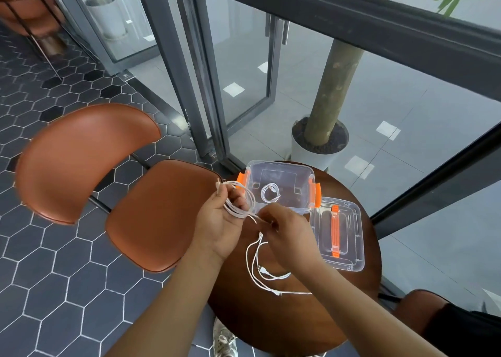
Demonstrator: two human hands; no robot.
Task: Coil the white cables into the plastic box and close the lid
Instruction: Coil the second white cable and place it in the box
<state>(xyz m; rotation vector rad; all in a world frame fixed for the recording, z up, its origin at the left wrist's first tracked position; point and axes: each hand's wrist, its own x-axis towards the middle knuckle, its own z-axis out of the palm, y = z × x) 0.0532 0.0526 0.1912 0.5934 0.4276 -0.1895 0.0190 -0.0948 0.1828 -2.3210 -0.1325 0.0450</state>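
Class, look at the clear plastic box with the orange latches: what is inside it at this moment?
Inside the plastic box lies one small coiled white cable, flat on the bottom. Nothing else shows through its clear walls. Its near corner is covered by the right hand.

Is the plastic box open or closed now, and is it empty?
Open and not empty. The plastic box has no cover; its lid lies beside it on the table. One coiled white cable already lies inside.

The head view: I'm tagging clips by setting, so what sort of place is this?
Probably a café or lounge: a small round wooden table, a brown padded chair, hexagon floor tiles and a potted tree behind glass.
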